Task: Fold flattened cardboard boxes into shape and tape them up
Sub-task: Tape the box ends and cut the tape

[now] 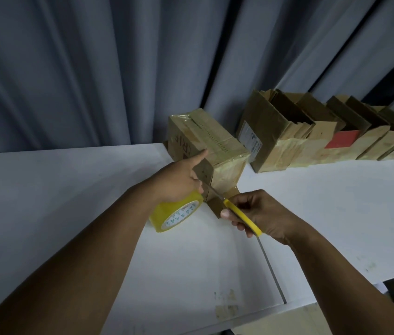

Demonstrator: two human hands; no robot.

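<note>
The box (pixel 205 141) sits on the white counter (pixel 70 189), toward its back edge and close to the curtain (pixel 94 68). Its top seam is already covered with tape that runs down over the near end. I judge this to be the cut, freeing the strip from the roll.

The tape roll (pixel 174 213) hangs just beside the box's near corner. I can't make out the clear strip between roll and cardboard, so I'm reading it from the tools.

The scissors (pixel 242 217), with yellow handles, have their blades angled up to that corner, tips right at the box edge.

To do this well, I want the strip taut, the roll pulled slightly away from the box, and the blades close to the cardboard so only a short tail is left. Then press that tail flat. The risk, I'd say, is slack tape folding onto itself.

My left hand (pixel 179 180) comes in from the lower left, forearm long across the counter. Its lower fingers are wrapped on the roll and its forefinger lies out straight against the box's side.

My right hand (pixel 259 213) comes from the lower right, wrist bent inward, fingers curled through the scissor handles and gripping them.

Behind and to the right, well apart, stands a row of open boxes (pixel 312 134) along the counter's back.
</note>
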